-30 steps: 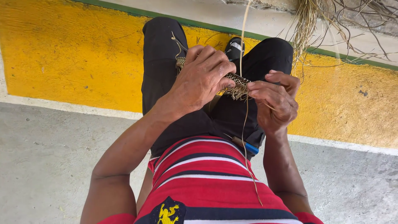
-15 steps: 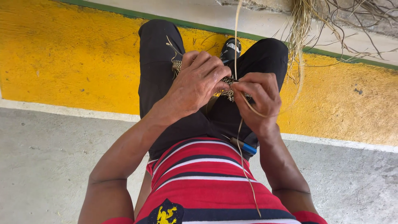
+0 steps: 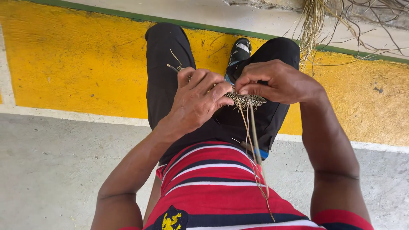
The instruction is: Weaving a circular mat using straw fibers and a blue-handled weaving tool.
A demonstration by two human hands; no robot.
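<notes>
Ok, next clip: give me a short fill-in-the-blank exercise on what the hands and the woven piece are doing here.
1. Both hands, the left hand and the right hand, grip a narrow ____ strip of dry fibre.
2. Loose strands hang from the strip down over the person's red ____ shirt.
3. The wall band behind the knees is painted ____.
4. A bundle of dry fibre hangs at the upper ____ of the view.

Missing words: woven; striped; yellow; right

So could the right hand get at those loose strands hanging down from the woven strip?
Probably yes: the right hand already pinches the woven strip, and the loose strands hang just below it over the lap, with nothing in between.
</notes>
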